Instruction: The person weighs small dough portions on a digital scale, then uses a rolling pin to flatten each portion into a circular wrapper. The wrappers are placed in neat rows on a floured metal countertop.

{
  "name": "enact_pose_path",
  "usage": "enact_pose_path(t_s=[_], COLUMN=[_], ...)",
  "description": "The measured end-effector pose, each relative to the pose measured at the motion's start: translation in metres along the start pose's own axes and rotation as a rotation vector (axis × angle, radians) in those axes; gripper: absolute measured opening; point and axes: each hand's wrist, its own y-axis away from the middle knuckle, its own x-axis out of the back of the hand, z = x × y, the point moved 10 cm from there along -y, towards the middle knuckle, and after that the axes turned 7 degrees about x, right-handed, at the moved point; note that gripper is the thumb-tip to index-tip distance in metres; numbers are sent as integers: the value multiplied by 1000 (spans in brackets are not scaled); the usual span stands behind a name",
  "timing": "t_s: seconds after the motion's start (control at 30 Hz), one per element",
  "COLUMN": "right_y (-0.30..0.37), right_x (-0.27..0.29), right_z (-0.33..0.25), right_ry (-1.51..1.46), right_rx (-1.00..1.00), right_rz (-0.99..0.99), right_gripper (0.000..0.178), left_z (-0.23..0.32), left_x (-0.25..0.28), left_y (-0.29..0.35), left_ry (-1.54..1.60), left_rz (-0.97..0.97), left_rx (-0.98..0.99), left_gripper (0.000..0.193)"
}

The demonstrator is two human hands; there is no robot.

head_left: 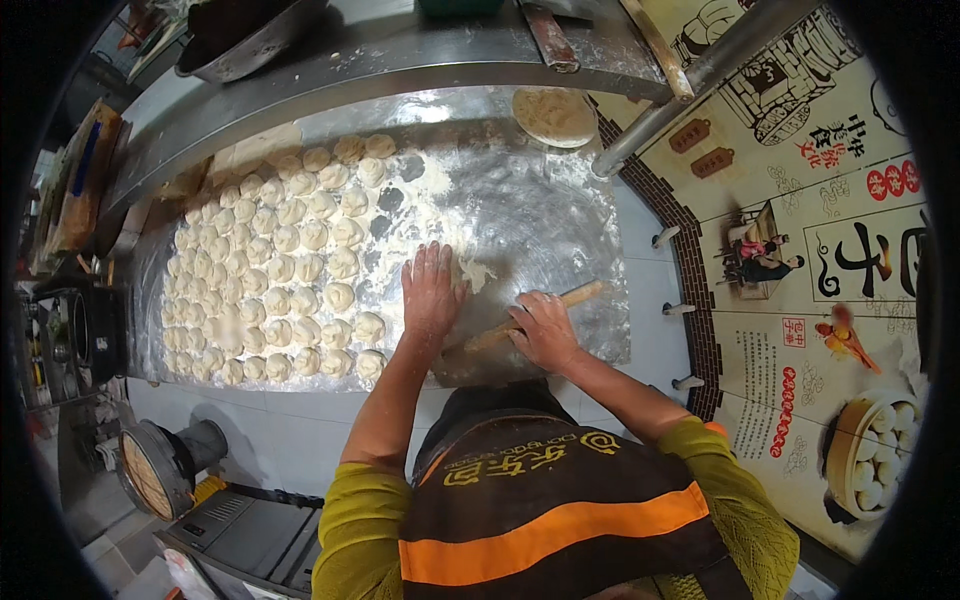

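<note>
A light wooden rolling pin (584, 292) lies slantwise on the floured metal table (515, 215), and my right hand (545, 332) is closed round it. My left hand (432, 292) rests palm down to its left, fingers stretched out over scattered flour (425, 195), holding nothing that I can see. Close by on the left, several rows of pleated dough buns (339, 296) cover that side of the tabletop. Whatever lies under my left palm is hidden.
A metal shelf (400, 68) runs above the far edge, carrying a metal basin (255, 50) and a flat-bladed tool (550, 40). Beneath its right end sits a round, flour-dusted disc (553, 117). A metal post (640, 137) and a printed wall (780, 330) bound the right side.
</note>
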Motion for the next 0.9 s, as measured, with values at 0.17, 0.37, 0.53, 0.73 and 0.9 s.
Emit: enact_pose_path(t_s=[0.17,0.37,0.53,0.73,0.9], right_y=[-16,-18,-79,-76,-14], right_x=[-11,-13,-21,-22,-20], right_z=[-14,-27,2,-7,-36], right_ry=[2,82,153,84,177], right_rx=[2,-19,-104,-76,-90], right_rz=[-41,-102,1,-76,-161], right_gripper=[34,40,45,45,45], left_z=[-33,-53,-55,-37,-59], left_x=[19,0,-22,-13,-38], left_y=[-1,8,16,11,21], left_ry=[273,673,812,566,1054], left_rz=[177,-193,-217,-315,-275], left_rx=[-30,273,344,145,438], left_gripper=[48,35,42,36,23])
